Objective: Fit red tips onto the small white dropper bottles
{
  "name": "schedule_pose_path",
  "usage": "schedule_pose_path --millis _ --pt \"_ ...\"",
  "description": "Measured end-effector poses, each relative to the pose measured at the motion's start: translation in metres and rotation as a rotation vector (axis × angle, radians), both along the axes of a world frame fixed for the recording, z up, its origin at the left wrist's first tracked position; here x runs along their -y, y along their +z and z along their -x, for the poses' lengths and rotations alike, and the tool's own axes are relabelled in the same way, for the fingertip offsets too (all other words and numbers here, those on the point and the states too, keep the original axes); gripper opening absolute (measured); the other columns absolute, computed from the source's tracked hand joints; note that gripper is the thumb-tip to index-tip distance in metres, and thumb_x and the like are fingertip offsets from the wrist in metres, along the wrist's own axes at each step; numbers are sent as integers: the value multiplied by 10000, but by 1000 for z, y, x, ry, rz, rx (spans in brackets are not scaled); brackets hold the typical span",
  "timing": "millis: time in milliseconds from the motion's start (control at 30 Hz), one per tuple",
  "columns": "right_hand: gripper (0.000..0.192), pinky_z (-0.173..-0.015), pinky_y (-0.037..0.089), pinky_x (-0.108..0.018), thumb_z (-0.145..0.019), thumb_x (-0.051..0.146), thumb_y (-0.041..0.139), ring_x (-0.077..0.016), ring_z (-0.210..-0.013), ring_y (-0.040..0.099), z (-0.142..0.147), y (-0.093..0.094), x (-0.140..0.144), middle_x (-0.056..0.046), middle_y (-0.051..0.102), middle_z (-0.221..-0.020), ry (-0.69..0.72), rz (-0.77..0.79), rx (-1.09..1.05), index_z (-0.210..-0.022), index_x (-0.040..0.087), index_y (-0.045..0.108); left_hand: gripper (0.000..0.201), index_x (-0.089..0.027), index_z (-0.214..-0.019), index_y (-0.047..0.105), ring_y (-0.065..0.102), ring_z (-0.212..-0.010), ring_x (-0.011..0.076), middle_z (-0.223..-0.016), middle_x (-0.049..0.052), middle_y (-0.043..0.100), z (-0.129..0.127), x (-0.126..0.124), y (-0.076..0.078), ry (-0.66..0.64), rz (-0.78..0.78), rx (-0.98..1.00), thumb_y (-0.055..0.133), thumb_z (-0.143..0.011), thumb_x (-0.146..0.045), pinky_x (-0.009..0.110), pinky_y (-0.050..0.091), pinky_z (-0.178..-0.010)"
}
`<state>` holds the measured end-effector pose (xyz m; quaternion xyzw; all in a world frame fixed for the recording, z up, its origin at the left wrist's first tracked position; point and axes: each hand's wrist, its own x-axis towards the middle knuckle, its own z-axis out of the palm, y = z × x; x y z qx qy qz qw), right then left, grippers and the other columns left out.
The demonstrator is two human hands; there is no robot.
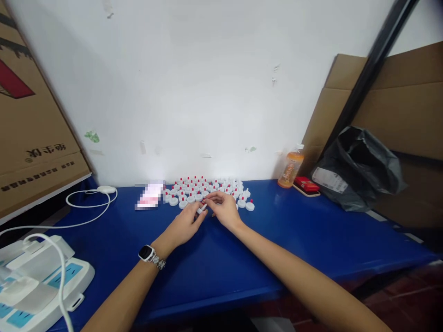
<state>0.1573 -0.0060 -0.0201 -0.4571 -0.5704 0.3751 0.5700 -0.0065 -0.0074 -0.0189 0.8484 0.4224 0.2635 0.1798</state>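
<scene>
Close to the front of a cluster of caps, my left hand (pixel 187 223) is closed on a white nozzle cap (pixel 202 209). The fingers of my right hand (pixel 224 211) are pinched together at the tip of that same cap, where a little red shows; they partly cover it. Many similar white caps (pixel 191 198) stand upright behind both hands, most with small red tips on their nozzles. Some at the right of the cluster, such as a bare white nozzle cap (pixel 246 192), show no red. A watch (pixel 146 252) and a metal bracelet are on my left wrist.
The blue table (pixel 221 276) meets a white wall. At left are a power strip (pixel 44 290), a white cable (pixel 86 223) and a cardboard box (pixel 41 124). An orange drink bottle (pixel 290 168), a red box (pixel 306 184) and a grey plastic bag (pixel 358 170) stand at right.
</scene>
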Motion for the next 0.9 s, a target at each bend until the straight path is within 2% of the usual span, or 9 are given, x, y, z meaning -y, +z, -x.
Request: schedule_pose_path --millis 100,200,367,567,667,800,900 --pt "190 -428 473 -211 -745 350 683 -165 -608 650 4 3 4 -34 700 -712 13 14 -49 -802 169 668 297 -214 -1003 477 580 -932 235 -977 65 572 -5 3 -4 33 -25 -34 307 -1000 -458 389 478 -805" --pt "197 -445 491 -221 -752 359 675 -174 -646 662 4 5 6 -50 715 -768 -16 -19 -37 -793 167 689 289 -218 -993 442 579 -957 243 -991 69 557 -9 7 -6 71 -62 -54 271 -1008 -450 385 491 -770" --pt "244 -409 491 -242 -752 387 666 -188 -647 652 3 4 6 -60 721 -816 -56 -7 -75 -842 169 728 303 -222 -1017 437 581 -991 251 -1007 70 561 -13 11 -2 107 -99 -61 243 -1015 -455 394 504 -769" --pt "253 -442 492 -253 -795 421 638 -171 -621 622 8 4 12 -40 713 -813 -62 -31 -45 -843 192 734 287 -214 -1050 436 598 -994 256 -1031 88 574 -14 12 0 124 -116 -25 253 -1014 -431 418 518 -794" --pt "242 -523 511 -254 -825 424 622 -163 -662 623 11 3 14 -36 708 -835 -123 -75 -7 -828 201 717 285 -199 -1077 429 595 -1000 262 -1056 104 568 -15 11 -2 126 -145 30 263 -1013 -422 441 517 -822" --pt "222 -725 534 -276 -854 399 606 -167 -811 632 15 0 14 -30 679 -853 -187 -199 38 -803 204 698 261 -183 -1079 435 566 -1034 268 -1068 119 553 -14 7 -5 106 -199 88 287 -1007 -386 460 500 -880" --pt "251 -722 527 -279 -862 421 594 -166 -798 624 17 -1 13 -21 656 -808 -151 -196 -2 -779 198 674 245 -180 -1075 432 554 -1050 266 -1077 123 547 -14 5 -6 98 -191 112 297 -1006 -373 457 491 -897"
